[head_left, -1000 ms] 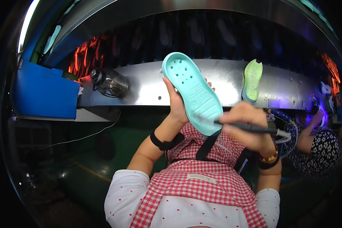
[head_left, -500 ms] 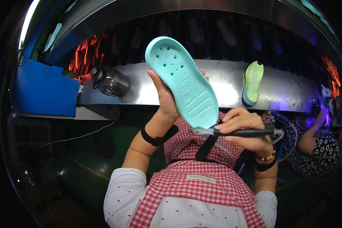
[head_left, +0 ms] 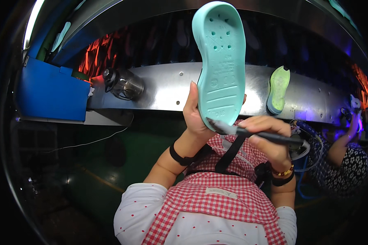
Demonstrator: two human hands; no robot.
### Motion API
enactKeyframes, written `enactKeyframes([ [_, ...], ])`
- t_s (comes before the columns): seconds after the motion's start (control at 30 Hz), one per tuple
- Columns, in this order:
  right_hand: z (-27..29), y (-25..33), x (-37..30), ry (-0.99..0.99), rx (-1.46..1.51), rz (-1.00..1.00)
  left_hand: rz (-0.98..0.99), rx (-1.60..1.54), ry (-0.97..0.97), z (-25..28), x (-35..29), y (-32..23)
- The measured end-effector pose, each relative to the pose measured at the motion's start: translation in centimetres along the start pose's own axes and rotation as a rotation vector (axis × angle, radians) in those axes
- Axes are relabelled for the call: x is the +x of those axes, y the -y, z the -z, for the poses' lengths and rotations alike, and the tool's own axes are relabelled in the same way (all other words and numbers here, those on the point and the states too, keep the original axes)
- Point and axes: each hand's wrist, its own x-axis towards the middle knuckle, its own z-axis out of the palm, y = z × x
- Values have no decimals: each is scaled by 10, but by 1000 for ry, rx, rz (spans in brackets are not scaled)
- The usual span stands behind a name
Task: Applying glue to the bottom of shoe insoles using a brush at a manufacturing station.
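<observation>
Left hand (head_left: 197,116) grips a turquoise, raised-rimmed shoe sole (head_left: 225,73), hole-dotted above and cross-lined below, by the metal counter (head_left: 163,87); right hand (head_left: 274,151) clasps a brush (head_left: 229,128) at the sole's near end.

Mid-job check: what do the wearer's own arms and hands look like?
The left hand and right hand are both without gloves. A plain black band circles the left wrist area. The right wrist has a gold-toned beaded bracelet with a second black band just beside it. The white sleeves carry small red dots.
</observation>
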Motion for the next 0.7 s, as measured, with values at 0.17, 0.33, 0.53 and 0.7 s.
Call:
enactKeyframes([
  [0.17,0,5,8,39,-195,-3,-59,-96,3,-1,5,-2],
  [0.33,2,10,10,-98,-115,-54,-64,-157,15,-11,6,-4],
  [0.53,10,22,17,-12,-52,-58,-24,-5,32,4,7,-6],
  [0.7,15,21,24,185,-242,102,-42,186,37,0,10,-14],
])
